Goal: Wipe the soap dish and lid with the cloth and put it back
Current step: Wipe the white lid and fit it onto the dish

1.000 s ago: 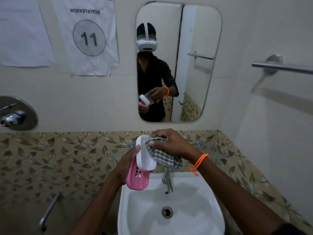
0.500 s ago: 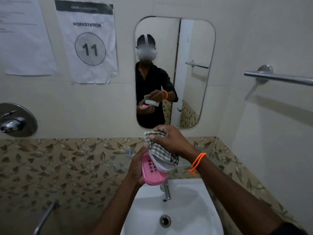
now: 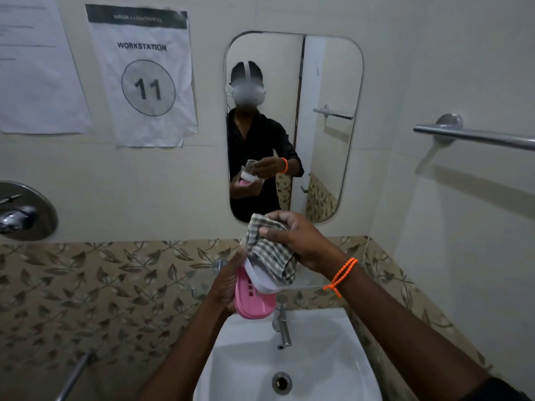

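Pink soap dish [image 3: 251, 301] held up over the back edge of the sink [image 3: 333, 342], just left of the tap [image 3: 282, 328]. White lid [image 3: 262, 280] sits tilted against the dish's upper end, overlapping it; we cannot tell whether it is seated or just resting there.

Left hand [image 3: 227, 285] wraps the dish from the left side, fingers curled behind it, thumb up near the lid's edge. Right hand [image 3: 292, 241] has the checked cloth [image 3: 269, 253] bunched in curled fingers and presses it onto the lid's upper face.

Step in hand, as we judge it: wiping the lid, with the dish carried beneath. Task looks mid-way; nothing is put back yet.

Next move likely calls for turning the lid or shifting the cloth to the pink dish, with a firm left grip so the loose lid does not slide off into the basin.

Containers: the dish's slotted face shows bare, no soap visible on the part we see; the rest is hidden under lid and cloth. Sink basin holds nothing visible, drain [image 3: 281, 383] open.

Mirror [image 3: 327, 82] above repeats both hands and the cloth.
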